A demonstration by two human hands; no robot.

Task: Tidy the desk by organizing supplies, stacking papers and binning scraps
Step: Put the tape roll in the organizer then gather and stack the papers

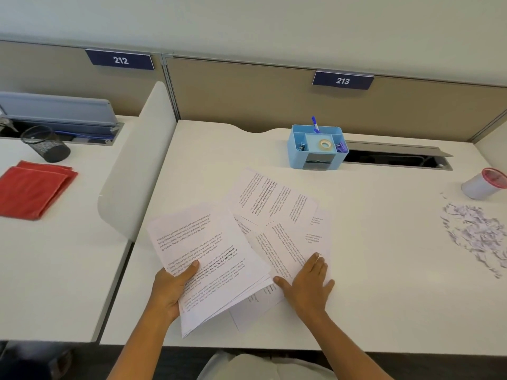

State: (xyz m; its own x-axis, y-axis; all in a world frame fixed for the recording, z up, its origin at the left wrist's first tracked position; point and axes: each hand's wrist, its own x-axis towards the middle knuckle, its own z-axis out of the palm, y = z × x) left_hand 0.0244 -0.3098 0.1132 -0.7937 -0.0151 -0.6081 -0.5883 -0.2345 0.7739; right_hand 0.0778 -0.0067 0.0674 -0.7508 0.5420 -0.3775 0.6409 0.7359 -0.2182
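My left hand (171,289) grips a stack of printed papers (211,259) by its lower left edge, thumb on top, lifting it slightly off the white desk (384,270). Several loose printed sheets (274,204) lie fanned out to the right, overlapping each other. My right hand (308,281) rests flat, fingers spread, on one of these sheets. A heap of shredded paper scraps (477,234) lies at the far right. A blue desk organizer (317,146) with a tape roll (325,144) and a blue pen (315,124) stands at the back.
A small white bin with a red rim (484,185) lies tipped near the scraps. An open cable tray (395,157) runs behind the organizer. A white divider (137,165) separates the neighbouring desk, which holds a red cloth (33,190) and a black mesh cup (45,144).
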